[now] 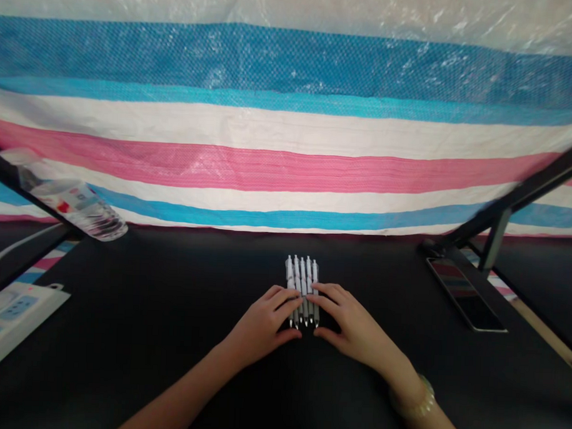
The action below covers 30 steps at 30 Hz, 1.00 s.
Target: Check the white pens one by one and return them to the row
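Observation:
Several white pens [304, 274] lie side by side in a tight row on the black table, their clicker ends pointing away and their silver tips toward me. My left hand [266, 317] is at the left side of the row, fingertips resting over the pens and the thumb apart, just below the tips. From the right, my right hand [352, 320] touches the row in the same way, with its fingers spread and the thumb near the lower ends. A beaded bracelet [425, 398] circles the right wrist. The fingers partly cover the middle of the pens.
A phone [466, 294] lies at the right, beside a black metal bracket [496, 237]. On the left are a tilted clear plastic bottle [80, 201] and a white power strip [22, 321]. A striped plastic sheet [287, 171] hangs behind the black table [171, 285].

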{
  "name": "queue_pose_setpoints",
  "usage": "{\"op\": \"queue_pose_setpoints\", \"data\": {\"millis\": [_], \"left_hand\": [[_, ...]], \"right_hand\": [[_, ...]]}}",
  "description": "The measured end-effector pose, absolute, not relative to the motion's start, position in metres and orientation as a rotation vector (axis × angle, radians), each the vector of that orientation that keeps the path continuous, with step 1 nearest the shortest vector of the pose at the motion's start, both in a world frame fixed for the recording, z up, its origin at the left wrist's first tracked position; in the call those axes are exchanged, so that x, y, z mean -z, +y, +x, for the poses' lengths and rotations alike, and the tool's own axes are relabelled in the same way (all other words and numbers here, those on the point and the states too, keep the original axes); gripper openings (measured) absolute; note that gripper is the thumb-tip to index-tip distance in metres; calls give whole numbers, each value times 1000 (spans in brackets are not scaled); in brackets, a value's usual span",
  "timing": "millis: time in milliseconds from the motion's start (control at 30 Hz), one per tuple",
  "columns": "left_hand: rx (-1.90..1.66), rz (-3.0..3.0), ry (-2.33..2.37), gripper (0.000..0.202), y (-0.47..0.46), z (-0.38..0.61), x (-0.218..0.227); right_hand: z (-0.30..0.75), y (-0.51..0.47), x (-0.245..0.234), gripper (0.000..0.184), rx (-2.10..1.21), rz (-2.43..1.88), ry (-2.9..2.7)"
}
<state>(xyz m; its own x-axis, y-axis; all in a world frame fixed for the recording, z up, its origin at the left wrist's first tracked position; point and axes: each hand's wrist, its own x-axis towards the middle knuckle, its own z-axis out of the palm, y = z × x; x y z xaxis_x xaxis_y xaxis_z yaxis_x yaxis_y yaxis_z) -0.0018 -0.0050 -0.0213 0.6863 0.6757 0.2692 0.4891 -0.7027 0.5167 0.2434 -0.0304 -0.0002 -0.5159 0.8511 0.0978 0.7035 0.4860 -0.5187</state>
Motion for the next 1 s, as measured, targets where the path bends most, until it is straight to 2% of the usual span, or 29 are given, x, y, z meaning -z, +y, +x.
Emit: {"op": "queue_pose_setpoints", "data": {"millis": [133, 500, 800, 1000], "left_hand": [[-678, 2516, 922, 45, -7, 2, 22], [-666, 2503, 998, 44, -8, 3, 19], [-674, 2508, 898, 36, -9, 3, 18], [-693, 2505, 836, 30, -13, 6, 20]], "right_hand": [[245, -30, -2, 62, -645, -1295, -2390], [241, -32, -6, 53, -649, -1323, -2387], [236, -35, 2, 63, -628, -1289, -2323], [237, -35, 2, 61, -705, -1237, -2306]]}}
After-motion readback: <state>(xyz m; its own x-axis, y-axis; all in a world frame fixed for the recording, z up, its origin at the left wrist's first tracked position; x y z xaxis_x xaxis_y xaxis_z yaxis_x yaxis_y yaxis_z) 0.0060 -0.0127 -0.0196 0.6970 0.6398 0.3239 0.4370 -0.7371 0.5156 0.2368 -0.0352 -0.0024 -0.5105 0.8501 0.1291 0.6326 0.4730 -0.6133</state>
